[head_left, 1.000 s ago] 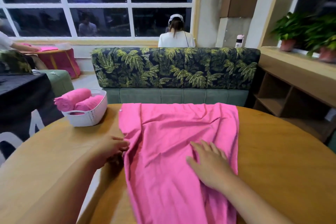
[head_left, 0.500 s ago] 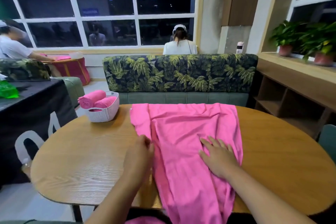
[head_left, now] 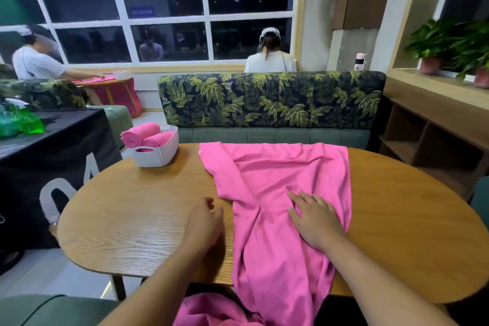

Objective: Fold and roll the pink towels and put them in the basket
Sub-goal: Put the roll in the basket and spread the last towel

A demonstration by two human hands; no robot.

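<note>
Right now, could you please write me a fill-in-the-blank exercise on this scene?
The right hand lies flat on the spread pink ____.
The white woven plastic basket holds ____ rolled pink towels.
The left hand, holding nothing, is over the oval wooden ____.
Missing words: towel; two; table.

Past the fingers (head_left: 297, 194) we see a bench sofa (head_left: 270, 103) with a dark palm-leaf back and a grey-green seat. Beyond it is a white-framed window (head_left: 164, 18), dark and mirroring ceiling lights. To the right of the fingers we find a wooden shelf unit (head_left: 428, 140) with potted plants (head_left: 434, 45) on top; to their left stands a black-draped table (head_left: 53, 140), and under them lies the oval wooden table (head_left: 132, 219).
</note>
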